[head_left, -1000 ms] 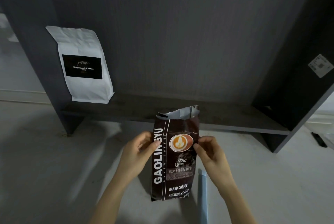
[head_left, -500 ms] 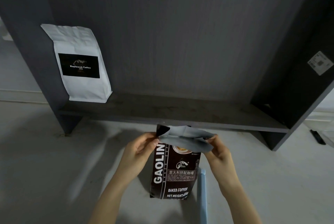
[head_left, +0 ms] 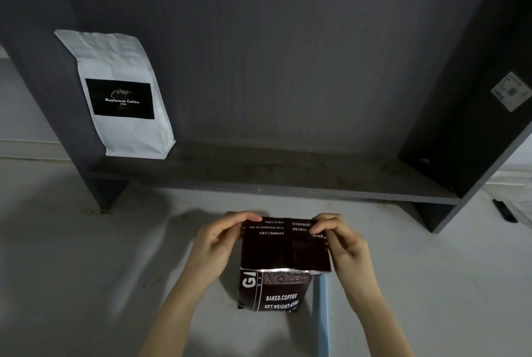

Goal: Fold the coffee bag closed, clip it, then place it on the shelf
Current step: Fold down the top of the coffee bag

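Observation:
A dark brown coffee bag stands on the pale counter in front of me. Its upper part is folded forward and down over the front, so the back print shows upside down and a silver edge lies across the middle. My left hand pinches the fold's left top corner, and my right hand pinches the right top corner. A long light blue clip lies on the counter just right of the bag, its lower end out of frame. The dark grey shelf runs across behind the bag.
A white coffee bag with a black label stands at the shelf's left end against the side panel. The shelf's right side panel carries a small sticker. A dark object lies on the counter far right.
The bag's open top has been bent forward and pressed down over the front, covering the logo. Both hands moved from the bag's sides up to the fold's corners.

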Demonstrator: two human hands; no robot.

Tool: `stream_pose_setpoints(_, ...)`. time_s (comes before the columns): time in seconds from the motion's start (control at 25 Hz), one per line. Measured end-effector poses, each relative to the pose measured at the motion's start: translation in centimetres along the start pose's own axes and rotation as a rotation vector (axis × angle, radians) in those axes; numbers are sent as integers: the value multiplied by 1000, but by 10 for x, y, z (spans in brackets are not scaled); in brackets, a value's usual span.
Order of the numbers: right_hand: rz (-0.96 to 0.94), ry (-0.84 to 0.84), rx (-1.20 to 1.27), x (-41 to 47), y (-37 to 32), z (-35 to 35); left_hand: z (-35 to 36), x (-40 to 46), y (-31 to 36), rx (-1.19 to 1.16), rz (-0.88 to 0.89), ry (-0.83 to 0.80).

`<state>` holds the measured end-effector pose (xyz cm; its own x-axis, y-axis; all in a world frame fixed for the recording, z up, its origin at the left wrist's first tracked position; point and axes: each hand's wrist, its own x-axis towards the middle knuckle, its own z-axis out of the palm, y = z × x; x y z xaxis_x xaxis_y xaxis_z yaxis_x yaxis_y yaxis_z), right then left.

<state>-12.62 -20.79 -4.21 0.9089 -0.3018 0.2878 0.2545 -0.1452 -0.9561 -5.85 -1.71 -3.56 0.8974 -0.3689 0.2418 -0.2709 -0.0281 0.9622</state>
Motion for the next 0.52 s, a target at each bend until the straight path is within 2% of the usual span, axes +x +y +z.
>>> stream_pose_setpoints(0.12,28,4,32,-2,-4,-2,1,-2,6,-27,-10,21)
stream_pose_setpoints(0.4,102,-7,15,-4,-8,3,4,-4,8,-77,-68,-126)
stream_pose_setpoints(0.52,143,5,36,-4,-4,3,6,-3,2,-68,-75,-100)
